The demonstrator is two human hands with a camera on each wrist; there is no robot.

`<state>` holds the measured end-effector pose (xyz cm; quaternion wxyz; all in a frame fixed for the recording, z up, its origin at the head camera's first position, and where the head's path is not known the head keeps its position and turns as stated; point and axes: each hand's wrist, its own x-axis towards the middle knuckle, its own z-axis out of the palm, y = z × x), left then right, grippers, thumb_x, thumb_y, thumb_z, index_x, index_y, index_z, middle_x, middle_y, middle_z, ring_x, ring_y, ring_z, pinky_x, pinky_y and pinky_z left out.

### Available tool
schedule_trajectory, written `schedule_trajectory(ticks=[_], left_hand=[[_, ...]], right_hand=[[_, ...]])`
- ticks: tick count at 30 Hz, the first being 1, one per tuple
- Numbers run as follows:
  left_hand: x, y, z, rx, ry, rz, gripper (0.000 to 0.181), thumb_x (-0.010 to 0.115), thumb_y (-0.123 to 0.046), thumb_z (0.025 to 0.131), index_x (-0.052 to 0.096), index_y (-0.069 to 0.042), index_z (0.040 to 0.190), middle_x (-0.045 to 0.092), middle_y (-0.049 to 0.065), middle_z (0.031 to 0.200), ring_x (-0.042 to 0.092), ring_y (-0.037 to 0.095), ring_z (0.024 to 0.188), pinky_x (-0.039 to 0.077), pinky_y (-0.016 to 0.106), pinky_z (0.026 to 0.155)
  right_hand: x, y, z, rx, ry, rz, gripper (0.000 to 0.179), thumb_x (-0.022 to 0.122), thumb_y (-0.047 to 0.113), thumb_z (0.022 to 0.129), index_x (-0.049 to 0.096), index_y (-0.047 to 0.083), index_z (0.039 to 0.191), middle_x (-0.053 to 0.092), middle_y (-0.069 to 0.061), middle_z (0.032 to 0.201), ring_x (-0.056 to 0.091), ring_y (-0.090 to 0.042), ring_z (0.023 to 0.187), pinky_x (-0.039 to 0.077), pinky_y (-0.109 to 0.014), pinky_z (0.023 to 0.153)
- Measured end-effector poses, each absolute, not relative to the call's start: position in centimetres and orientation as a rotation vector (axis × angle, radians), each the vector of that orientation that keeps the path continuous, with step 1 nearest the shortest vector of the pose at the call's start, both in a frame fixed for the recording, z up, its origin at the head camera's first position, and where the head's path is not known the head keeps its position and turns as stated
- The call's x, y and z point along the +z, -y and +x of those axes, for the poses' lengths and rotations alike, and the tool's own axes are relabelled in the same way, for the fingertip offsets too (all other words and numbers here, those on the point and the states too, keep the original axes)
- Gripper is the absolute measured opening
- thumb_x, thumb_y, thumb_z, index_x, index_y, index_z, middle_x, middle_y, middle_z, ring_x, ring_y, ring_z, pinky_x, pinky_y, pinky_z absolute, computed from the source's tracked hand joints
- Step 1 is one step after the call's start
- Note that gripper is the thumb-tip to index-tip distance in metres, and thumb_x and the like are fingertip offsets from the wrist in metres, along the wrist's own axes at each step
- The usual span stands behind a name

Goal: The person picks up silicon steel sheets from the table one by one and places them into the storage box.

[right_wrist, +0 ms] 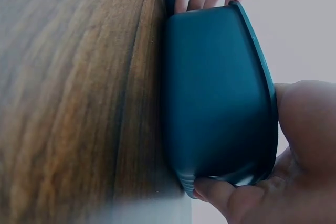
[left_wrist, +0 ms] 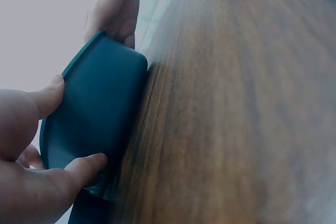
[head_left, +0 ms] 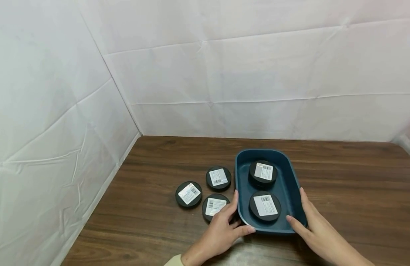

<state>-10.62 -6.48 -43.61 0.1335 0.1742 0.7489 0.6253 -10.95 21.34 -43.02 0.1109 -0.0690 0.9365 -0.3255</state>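
Note:
A dark blue rectangular tray (head_left: pixel 288 181) with rounded corners sits on the table. Inside it are black round lidded containers with white barcode labels: a far one (head_left: pixel 263 173), which looks stacked on another, and a near one (head_left: pixel 265 207). At the near left corner my left hand (head_left: pixel 221 231) grips the tray, thumb on the rim and fingers along the side. My right hand (head_left: pixel 312 227) holds the near right corner, its thumb over the rim. Both wrist views show fingers against the tray's outer wall (right_wrist: pixel 215 87).
Left of the tray lie three more black round containers: one at the back (head_left: pixel 218 178), one farthest left (head_left: pixel 188 194), and one (head_left: pixel 214 205) partly covered by my left hand. The brown wooden table (head_left: pixel 131 221) meets white sheeting (head_left: pixel 258 74) at the back and left.

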Motion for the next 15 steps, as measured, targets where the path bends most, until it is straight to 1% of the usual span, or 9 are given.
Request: schedule_trajectory(ticks=[4, 9, 15], left_hand=[[-43.61, 6.55, -10.58, 1.807, -2.179, 0.492, 0.097, 0.077, -0.018, 0.088, 0.014, -0.013, 0.161, 0.032, 0.021, 0.159, 0.042, 0.028, 0.144, 0.050, 0.026, 0.104], [-43.50, 6.53, -10.70, 1.790, -2.204, 0.498, 0.096, 0.077, -0.020, 0.088, 0.015, -0.013, 0.161, 0.036, 0.020, 0.156, 0.043, 0.027, 0.143, 0.050, 0.026, 0.104], [-43.50, 6.43, -10.70, 1.807, -2.184, 0.489, 0.096, 0.077, -0.019, 0.088, 0.016, -0.011, 0.160, 0.037, 0.021, 0.155, 0.043, 0.028, 0.143, 0.050, 0.025, 0.104]], right_hand=[[-43.07, -21.25, -10.99, -0.938, -2.744, -0.199, 0.102, 0.053, 0.049, 0.102, -0.020, 0.003, 0.157, 0.005, -0.041, 0.160, 0.020, -0.063, 0.141, 0.028, -0.078, 0.106], [-43.12, -21.31, -10.95, -0.902, -2.784, -0.203, 0.101, 0.052, 0.050, 0.102, -0.018, 0.002, 0.157, 0.009, -0.041, 0.159, 0.025, -0.062, 0.140, 0.031, -0.076, 0.106], [-43.26, -21.45, -10.83, -0.898, -2.793, -0.205, 0.101, 0.053, 0.049, 0.102, -0.018, 0.002, 0.157, 0.010, -0.041, 0.159, 0.026, -0.062, 0.140, 0.032, -0.076, 0.106]])
